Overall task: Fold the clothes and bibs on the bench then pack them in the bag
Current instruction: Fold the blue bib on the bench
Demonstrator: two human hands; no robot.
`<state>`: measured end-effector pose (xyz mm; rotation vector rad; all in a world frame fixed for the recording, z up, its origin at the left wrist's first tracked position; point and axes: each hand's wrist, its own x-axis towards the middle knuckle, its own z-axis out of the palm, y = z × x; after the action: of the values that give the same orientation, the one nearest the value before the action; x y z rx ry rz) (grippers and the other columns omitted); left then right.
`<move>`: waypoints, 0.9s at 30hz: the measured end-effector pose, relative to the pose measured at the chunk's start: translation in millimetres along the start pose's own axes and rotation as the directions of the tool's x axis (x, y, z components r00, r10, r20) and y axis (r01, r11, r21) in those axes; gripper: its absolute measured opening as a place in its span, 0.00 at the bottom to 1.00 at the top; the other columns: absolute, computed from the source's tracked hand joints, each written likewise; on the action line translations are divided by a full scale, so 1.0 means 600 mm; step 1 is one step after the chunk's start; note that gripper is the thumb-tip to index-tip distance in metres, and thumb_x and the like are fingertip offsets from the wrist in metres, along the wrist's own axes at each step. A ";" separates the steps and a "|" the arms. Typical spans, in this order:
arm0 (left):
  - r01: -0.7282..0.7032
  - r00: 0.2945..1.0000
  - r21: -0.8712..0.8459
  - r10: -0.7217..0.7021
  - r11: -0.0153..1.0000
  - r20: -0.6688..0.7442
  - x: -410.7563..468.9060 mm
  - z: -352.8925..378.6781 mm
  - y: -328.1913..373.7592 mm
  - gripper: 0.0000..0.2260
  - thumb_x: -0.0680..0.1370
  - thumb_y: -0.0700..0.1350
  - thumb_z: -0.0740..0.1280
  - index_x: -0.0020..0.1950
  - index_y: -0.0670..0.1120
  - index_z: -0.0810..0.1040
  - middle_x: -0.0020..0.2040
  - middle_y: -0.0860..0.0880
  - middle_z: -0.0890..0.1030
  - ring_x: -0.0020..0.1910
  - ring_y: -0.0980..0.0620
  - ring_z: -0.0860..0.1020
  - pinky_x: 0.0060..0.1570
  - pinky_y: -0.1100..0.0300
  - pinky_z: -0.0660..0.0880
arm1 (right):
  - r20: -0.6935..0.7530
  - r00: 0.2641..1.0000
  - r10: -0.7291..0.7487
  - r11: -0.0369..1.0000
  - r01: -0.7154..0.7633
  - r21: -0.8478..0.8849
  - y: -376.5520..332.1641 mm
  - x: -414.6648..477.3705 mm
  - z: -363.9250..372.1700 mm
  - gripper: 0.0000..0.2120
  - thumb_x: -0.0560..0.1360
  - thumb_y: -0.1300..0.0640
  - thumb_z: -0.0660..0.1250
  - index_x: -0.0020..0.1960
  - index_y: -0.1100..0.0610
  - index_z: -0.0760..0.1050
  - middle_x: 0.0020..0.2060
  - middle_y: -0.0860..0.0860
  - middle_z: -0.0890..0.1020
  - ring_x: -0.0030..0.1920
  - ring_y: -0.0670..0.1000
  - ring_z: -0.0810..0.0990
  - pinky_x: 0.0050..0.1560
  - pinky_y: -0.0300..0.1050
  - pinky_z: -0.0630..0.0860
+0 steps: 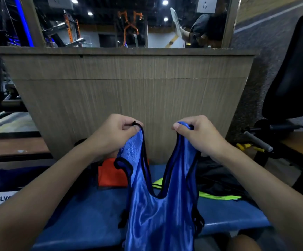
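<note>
A shiny blue bib (158, 214) with black trim hangs upright above the blue bench (85, 214). My left hand (114, 133) pinches its left shoulder strap and my right hand (199, 134) pinches the right strap, both raised in front of the wooden panel. Behind the bib, a folded orange bib (109, 173) lies on the bench. A neon yellow-green bib (219, 196) lies flat to the right, next to dark clothing (217, 178). A dark blue bag (7, 185) with a white label sits at the left.
A wood-grain panel (129, 91) stands right behind the bench, with a mirror above it. A black padded gym seat (293, 73) and a machine frame with a grey handle (257, 141) stand to the right. Dark metal bars run along the left.
</note>
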<state>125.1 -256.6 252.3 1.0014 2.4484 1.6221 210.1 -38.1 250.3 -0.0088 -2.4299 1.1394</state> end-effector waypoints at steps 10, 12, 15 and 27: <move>0.027 0.999 0.036 -0.028 0.999 0.022 -0.004 -0.002 0.009 0.07 0.77 0.34 0.70 0.48 0.42 0.73 0.38 0.40 0.84 0.33 0.53 0.78 0.33 0.62 0.72 | 0.239 0.971 0.015 0.911 -0.112 0.397 -0.045 -0.020 0.027 0.05 0.80 0.65 0.64 0.49 0.62 0.79 0.32 0.55 0.76 0.30 0.48 0.71 0.30 0.35 0.68; 0.023 0.999 0.017 -0.024 1.000 0.027 -0.005 -0.001 0.011 0.06 0.77 0.34 0.70 0.47 0.42 0.76 0.38 0.41 0.84 0.32 0.55 0.77 0.32 0.65 0.72 | 0.330 0.943 0.033 0.845 -0.202 0.495 -0.051 -0.021 0.031 0.08 0.80 0.67 0.61 0.49 0.63 0.79 0.37 0.57 0.79 0.38 0.51 0.75 0.36 0.37 0.76; 0.019 1.000 -0.022 -0.019 1.000 0.016 -0.007 -0.003 0.012 0.03 0.77 0.35 0.71 0.49 0.43 0.79 0.35 0.48 0.84 0.31 0.58 0.76 0.32 0.67 0.72 | 0.442 0.897 -0.007 0.751 -0.287 0.595 -0.053 -0.023 0.032 0.15 0.79 0.75 0.53 0.53 0.66 0.77 0.42 0.58 0.83 0.44 0.56 0.81 0.50 0.46 0.83; -0.037 0.999 -0.065 0.035 0.997 -0.034 -0.020 -0.002 0.026 0.12 0.75 0.39 0.75 0.41 0.43 0.72 0.36 0.33 0.81 0.27 0.52 0.72 0.26 0.63 0.67 | 0.167 0.967 -0.194 0.949 0.141 0.283 -0.049 -0.020 0.050 0.06 0.72 0.63 0.74 0.38 0.55 0.81 0.53 0.53 0.78 0.44 0.34 0.77 0.49 0.30 0.72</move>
<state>141.5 -260.1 262.1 1.0231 2.3937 1.7320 213.9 -81.7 250.1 0.4053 -2.3609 1.4367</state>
